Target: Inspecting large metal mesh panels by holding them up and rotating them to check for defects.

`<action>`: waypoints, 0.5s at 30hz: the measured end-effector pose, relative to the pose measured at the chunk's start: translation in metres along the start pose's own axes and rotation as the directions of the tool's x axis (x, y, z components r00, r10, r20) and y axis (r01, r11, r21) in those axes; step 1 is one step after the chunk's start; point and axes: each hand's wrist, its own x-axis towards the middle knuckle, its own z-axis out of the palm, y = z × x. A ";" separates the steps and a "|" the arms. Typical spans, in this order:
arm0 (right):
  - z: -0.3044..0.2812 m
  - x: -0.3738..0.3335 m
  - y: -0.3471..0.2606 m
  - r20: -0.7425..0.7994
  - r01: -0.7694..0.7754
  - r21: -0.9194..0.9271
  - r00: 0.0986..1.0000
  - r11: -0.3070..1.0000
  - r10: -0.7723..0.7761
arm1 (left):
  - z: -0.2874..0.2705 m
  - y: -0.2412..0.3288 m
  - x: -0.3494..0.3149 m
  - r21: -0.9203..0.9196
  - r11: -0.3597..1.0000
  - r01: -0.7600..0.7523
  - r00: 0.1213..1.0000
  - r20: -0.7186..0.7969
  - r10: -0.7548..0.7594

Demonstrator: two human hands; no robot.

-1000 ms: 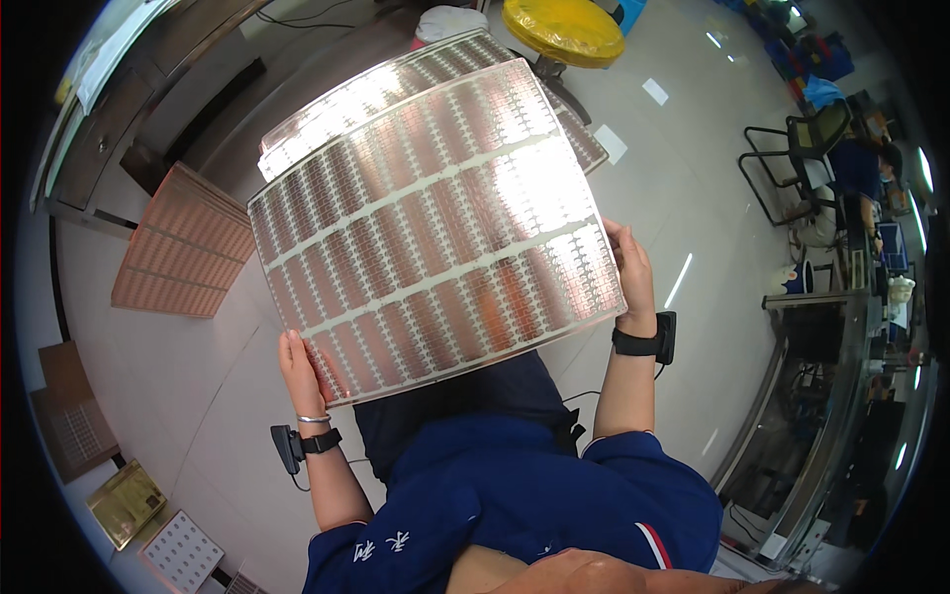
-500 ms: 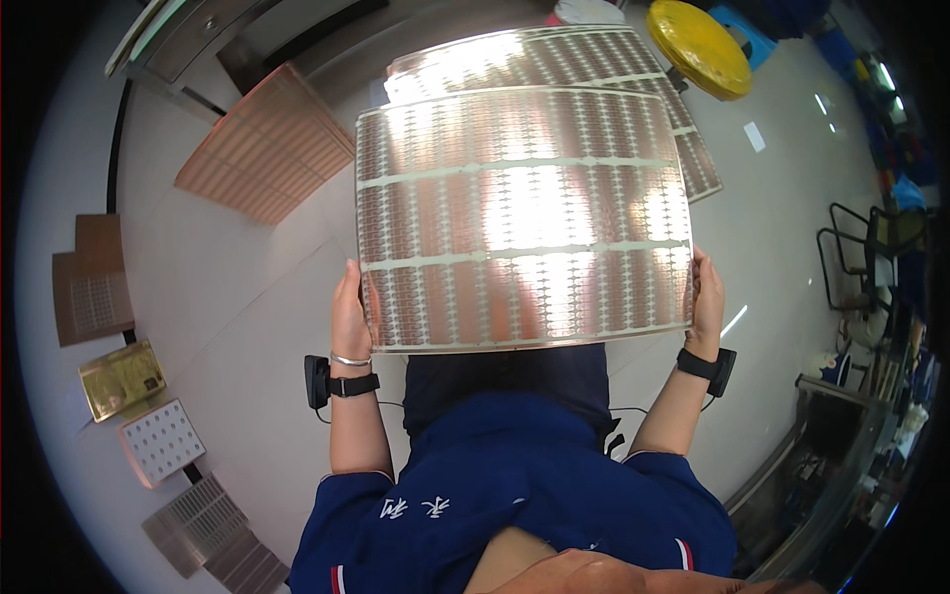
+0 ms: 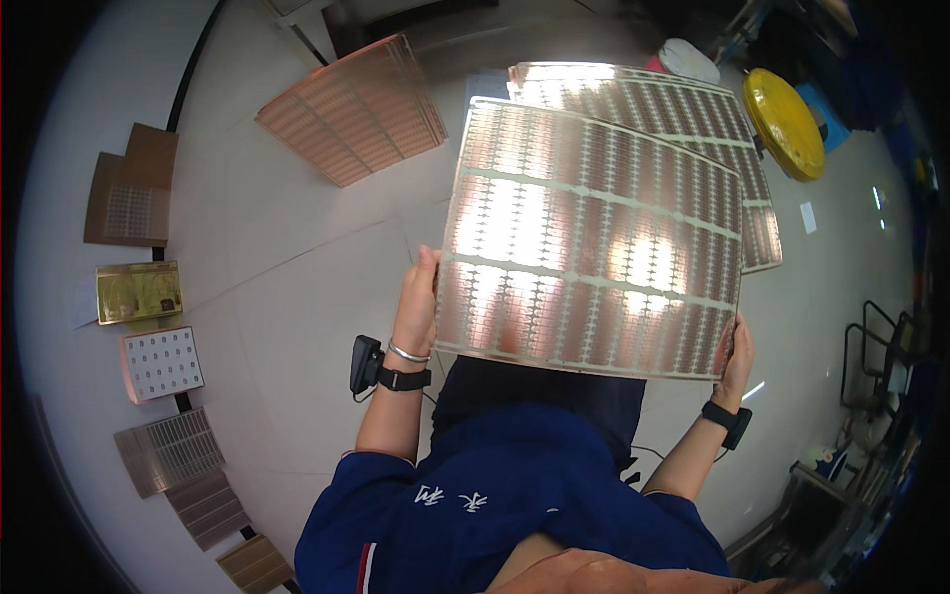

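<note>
A shiny copper-coloured circuit panel (image 3: 604, 233) with rows of fine pattern and pale bands is in front of my body, seemingly the top of a thin stack. My left hand (image 3: 418, 307) presses its left edge, and my right hand (image 3: 735, 361) grips the right edge low down. Both sets of fingers are partly hidden by the edges. Just beyond, partly covered from this view, lie more patterned panels (image 3: 757, 178), fanned at differing angles. Each wrist wears a black strap with a small box; a silver bangle (image 3: 409, 353) circles the left one.
Another pile of copper panels (image 3: 356, 109) sits at the far left. Along the left wall stand several boards, among them a gold one (image 3: 140, 292) and a white dotted one (image 3: 161, 363). At the far right are a yellow round-topped stool (image 3: 784, 124) and a black-framed chair (image 3: 876, 351).
The view has swung, so the surroundings shift toward the right and downward at far right. The held panels now tilt, right side lower; both hands still grip their edges.
</note>
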 end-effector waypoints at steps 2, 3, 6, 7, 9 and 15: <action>-0.001 -0.001 0.001 0.012 -0.002 0.024 1.000 1.000 0.001 | 0.004 0.005 -0.004 0.031 0.999 -0.030 1.000 0.009 0.029; -0.003 -0.001 0.002 0.023 0.002 0.025 1.000 1.000 -0.003 | 0.005 0.007 -0.006 0.027 0.999 -0.038 0.999 0.002 0.038; -0.011 0.000 0.007 -0.044 0.025 -0.009 0.999 1.000 -0.025 | 0.007 0.013 -0.009 0.020 0.998 -0.054 0.998 0.026 0.053; -0.013 -0.001 0.007 -0.037 0.033 -0.008 0.999 0.999 -0.033 | 0.008 0.015 -0.011 0.042 0.996 -0.082 0.996 0.040 0.080; -0.012 -0.004 0.003 -0.084 0.011 -0.008 0.996 1.000 -0.012 | 0.010 0.017 -0.014 0.061 0.991 -0.121 0.991 0.056 0.118; -0.018 -0.004 0.010 -0.030 0.001 0.102 1.000 0.995 0.002 | 0.009 0.020 -0.019 0.075 0.965 -0.251 0.966 0.074 0.246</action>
